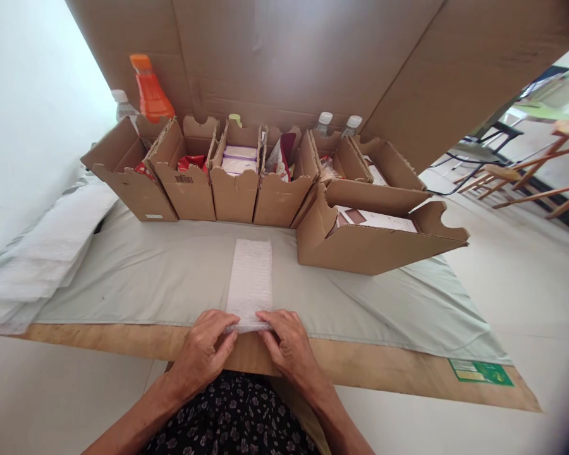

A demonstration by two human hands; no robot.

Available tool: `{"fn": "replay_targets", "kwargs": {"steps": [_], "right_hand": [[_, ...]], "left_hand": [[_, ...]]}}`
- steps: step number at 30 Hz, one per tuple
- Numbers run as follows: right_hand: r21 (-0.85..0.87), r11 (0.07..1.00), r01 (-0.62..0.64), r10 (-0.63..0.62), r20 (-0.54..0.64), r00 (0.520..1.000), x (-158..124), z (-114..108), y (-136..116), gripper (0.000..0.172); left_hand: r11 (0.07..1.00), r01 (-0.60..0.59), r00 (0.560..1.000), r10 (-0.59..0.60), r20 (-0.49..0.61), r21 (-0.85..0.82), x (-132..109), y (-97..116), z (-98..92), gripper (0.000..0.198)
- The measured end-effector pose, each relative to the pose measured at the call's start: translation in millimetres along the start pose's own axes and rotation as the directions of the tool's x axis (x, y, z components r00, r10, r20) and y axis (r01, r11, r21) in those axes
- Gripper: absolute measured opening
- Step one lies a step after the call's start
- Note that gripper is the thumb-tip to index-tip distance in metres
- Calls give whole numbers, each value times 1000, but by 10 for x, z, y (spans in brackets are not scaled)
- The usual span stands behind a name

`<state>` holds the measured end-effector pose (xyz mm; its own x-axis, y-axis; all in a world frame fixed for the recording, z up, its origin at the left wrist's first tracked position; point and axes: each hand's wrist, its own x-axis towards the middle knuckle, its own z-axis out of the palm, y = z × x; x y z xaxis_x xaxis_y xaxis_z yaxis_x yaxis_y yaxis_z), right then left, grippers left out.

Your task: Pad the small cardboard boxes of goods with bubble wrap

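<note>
Bubble-wrap piece [250, 278], translucent, white and oblong, lies at the middle of the near side of the table, on a pale grey-green cloth [171, 272]. We record its long axis running away from the person, its far short end pointing at the row of boxes.

The left hand [203, 346] and the right hand [288, 344] pinch the two corners of its near end between thumb and fingers – one hand to each corner.

That near end sits by the cloth's front hem, beside the brown wooden table edge [384, 373]. To the left we find a broad stretch of cloth, reaching to a pile of translucent white bubble-wrap sheets [52, 246]. Beyond the far end a narrower strip remains; on the right, the cloth runs to a separate tan cardboard box [351, 249], set askew.

We count one piece in the hands, six tan cardboard boxes [237, 201] side by side at the back, and one in front – seven in all. Behind them stand one orange plastic bottle [152, 95] and three clear bottles with white caps [325, 120]. The piled sheets overlap; we cannot tell their number.
</note>
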<state>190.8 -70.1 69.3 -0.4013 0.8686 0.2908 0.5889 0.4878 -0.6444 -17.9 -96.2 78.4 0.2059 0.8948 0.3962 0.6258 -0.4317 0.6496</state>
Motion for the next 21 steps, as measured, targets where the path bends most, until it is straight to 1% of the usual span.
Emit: {"fn": "replay_targets", "kwargs": {"steps": [2,5,7,8,9,11,13,15,18,19,21], "right_hand": [[-16,1000,-16,15,-24,1000,-7,5,5,34],[-123,992,-15,-4,-152,988,-28,-18,-24,37],[-213,977,-5,-41,-213,976,-39,-50,-58,36],[-248,969,13,-65,-204,977,-39,-65,-73,35],[-273,961,40,-88,-166,982,-33,-75,-83,34],[-292,951,101,-122,-55,991,1,-76,-82,32],[-277,950,142,-143,17,990,53,-61,-57,29],[-234,961,148,-148,17,989,104,-54,-23,27],[-133,984,121,-119,26,993,144,-96,4,25],[-105,988,111,-108,40,993,148,-120,7,24],[-74,993,94,-90,54,994,147,-164,11,21]], "left_hand": [[997,43,999,-43,1,60,0,-27,10,18],[981,60,998,-56,-26,184,44,-121,92,17],[972,64,998,-57,-37,225,93,-182,153,17],[970,70,997,-63,-39,234,118,-203,175,17],[968,76,997,-69,-39,238,140,-215,186,17],[965,86,996,-78,-42,249,166,-212,177,18],[963,72,997,-59,-58,260,161,-177,128,21],[967,16,999,-3,-51,255,125,-122,60,22],[977,-90,996,91,6,194,56,-52,-16,21],[981,-102,995,100,20,165,43,-43,-24,21],[988,-87,996,84,26,125,50,-61,-13,21]]}}
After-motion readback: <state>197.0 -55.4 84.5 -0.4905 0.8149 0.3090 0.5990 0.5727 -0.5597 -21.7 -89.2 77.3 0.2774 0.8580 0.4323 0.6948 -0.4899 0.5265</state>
